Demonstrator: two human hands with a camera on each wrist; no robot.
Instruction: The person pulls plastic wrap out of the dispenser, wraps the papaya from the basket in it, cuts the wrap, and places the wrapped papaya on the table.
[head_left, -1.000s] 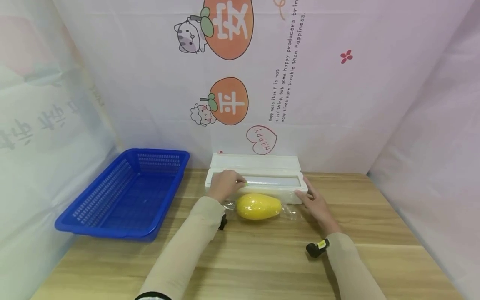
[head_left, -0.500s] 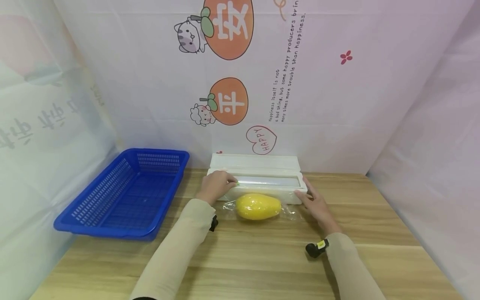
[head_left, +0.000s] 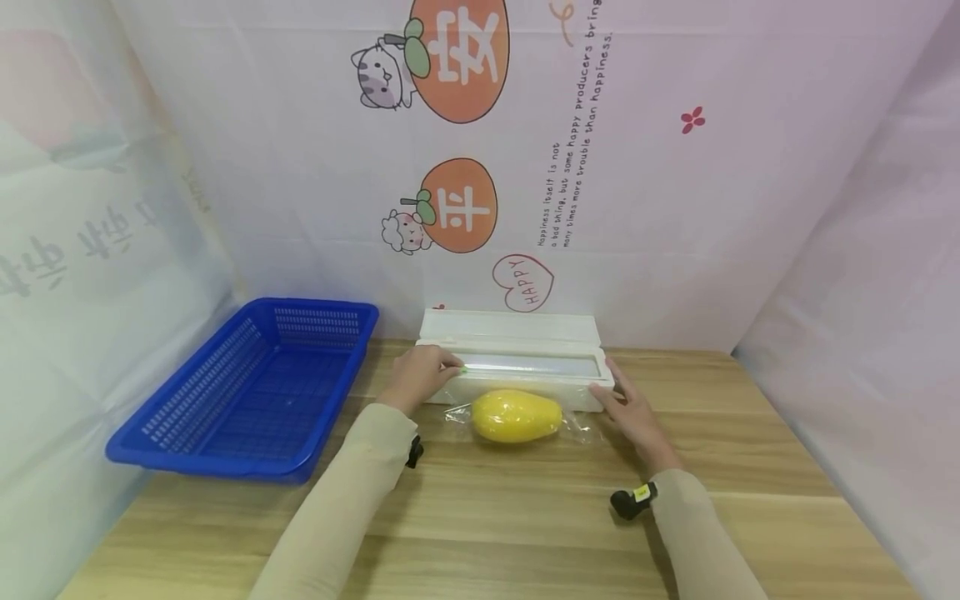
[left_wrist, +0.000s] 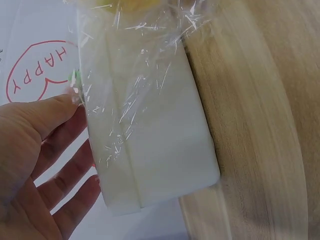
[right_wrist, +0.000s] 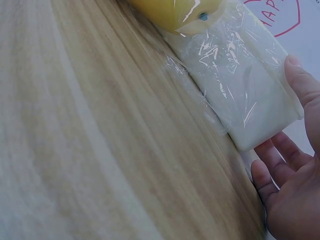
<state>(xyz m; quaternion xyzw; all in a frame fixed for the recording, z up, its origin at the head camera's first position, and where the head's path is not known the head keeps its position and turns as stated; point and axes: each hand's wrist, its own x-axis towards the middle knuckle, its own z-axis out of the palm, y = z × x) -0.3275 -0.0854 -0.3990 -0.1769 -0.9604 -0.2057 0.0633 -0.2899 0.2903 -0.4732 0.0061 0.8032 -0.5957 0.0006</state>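
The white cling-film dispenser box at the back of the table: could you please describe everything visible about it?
The white cling-film dispenser box is long, plastic-looking and lies flat on the wooden table, lid raised. Clear film runs from it over a yellow mango. The left hand holds its left end; the right hand touches its right end.

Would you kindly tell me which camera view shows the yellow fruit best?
The head view: the yellow fruit shows whole there, lying on clear film in front of the white dispenser box. The right wrist view catches only its end at the top edge; the left wrist view shows just a sliver under the film.
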